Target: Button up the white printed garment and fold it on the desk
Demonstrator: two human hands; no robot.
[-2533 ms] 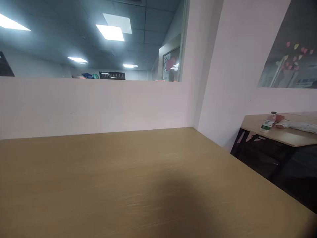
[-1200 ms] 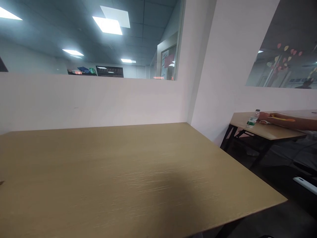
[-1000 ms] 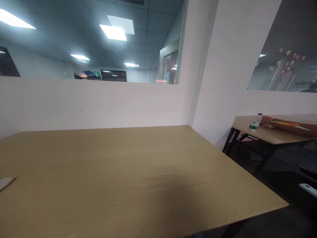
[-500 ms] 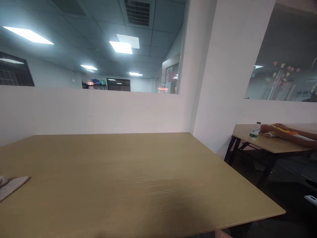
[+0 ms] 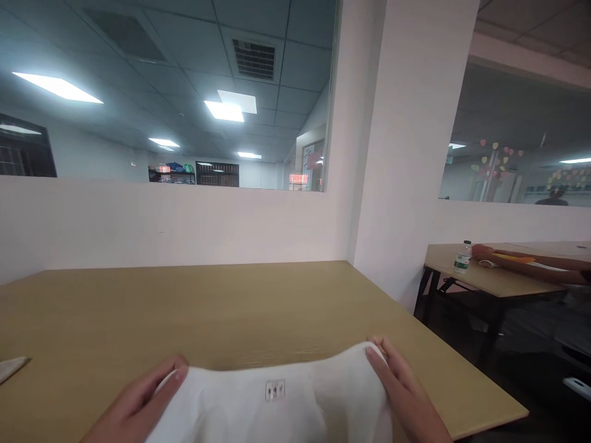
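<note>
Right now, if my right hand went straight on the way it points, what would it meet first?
Your right hand, holding white fabric, points forward and leftward over the tabletop; probably the wall behind it comes first, but the hand's height is unclear, so the tabletop might come sooner.

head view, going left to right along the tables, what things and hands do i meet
pale flat item at the edge, left hand, white fabric, right hand, bottle, another person's arms

The left hand [image 5: 141, 400] and right hand [image 5: 405, 391] hold a white cloth [image 5: 249, 406] between them at the table [image 5: 207, 314].
</note>
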